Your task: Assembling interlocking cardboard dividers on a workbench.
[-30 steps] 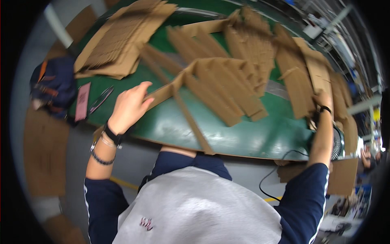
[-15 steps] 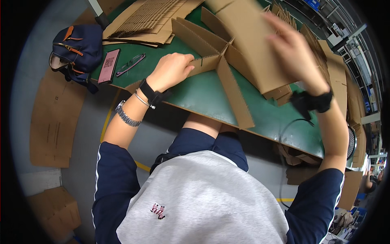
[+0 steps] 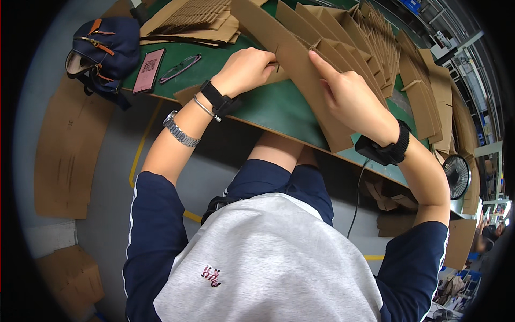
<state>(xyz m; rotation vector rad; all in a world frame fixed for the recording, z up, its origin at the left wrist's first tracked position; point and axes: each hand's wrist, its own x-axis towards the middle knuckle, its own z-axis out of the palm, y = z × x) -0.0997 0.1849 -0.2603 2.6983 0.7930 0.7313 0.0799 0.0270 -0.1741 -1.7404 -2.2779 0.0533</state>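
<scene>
Both hands (image 3: pixel 300 80) on slotted cardboard strip (image 3: pixel 300 70)

Plain brown slotted cardboard strips (image 3: pixel 300 64) lie on a dark green flat tabletop (image 3: pixel 268 107). A navy fabric bag with orange zip pulls (image 3: pixel 99 53) sits beside a pink-cased rectangular phone (image 3: pixel 148 70). Black wrist straps (image 3: pixel 217 99) contrast with a silver metal-link watch (image 3: pixel 179 131).

At the upper left of the frame we see a dark blue fabric bag with orange straps (image 3: pixel 102 53), a pink-cased phone (image 3: pixel 148 70) and black-framed glasses (image 3: pixel 180 68); a small round fan (image 3: pixel 457 176) stands at the right.
</scene>
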